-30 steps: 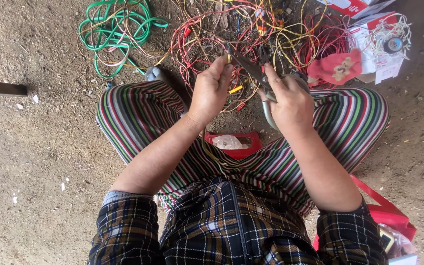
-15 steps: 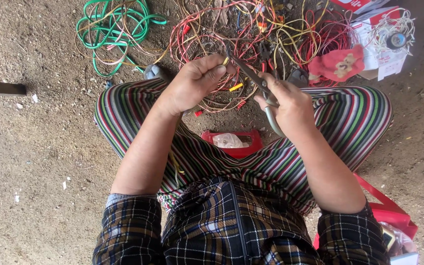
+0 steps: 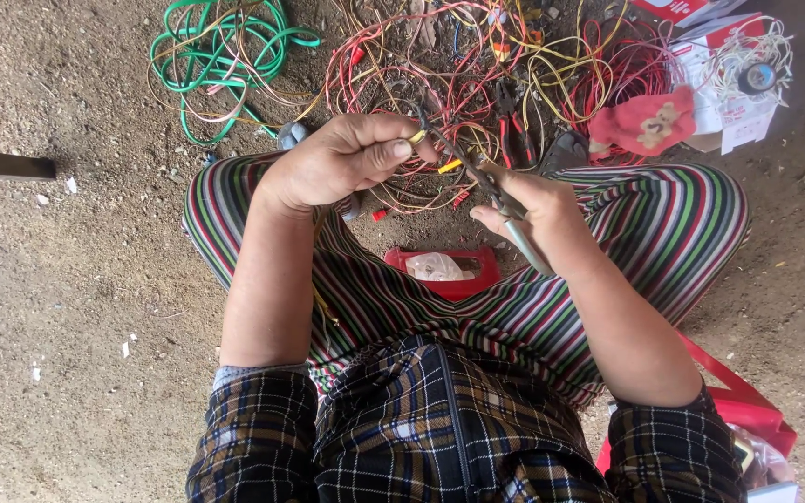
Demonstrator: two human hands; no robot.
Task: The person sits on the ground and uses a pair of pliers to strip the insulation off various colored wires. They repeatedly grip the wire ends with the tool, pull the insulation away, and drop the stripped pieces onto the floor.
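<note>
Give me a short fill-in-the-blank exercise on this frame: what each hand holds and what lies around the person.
1. The right hand grips a pair of ____ with grey handles.
2. The left hand pinches a short ____ piece of wire.
3. The coil of cable lying on the ground at the upper left is ____.
4. The small tray between the striped legs is ____.

Missing words: pliers; yellow; green; red
</note>
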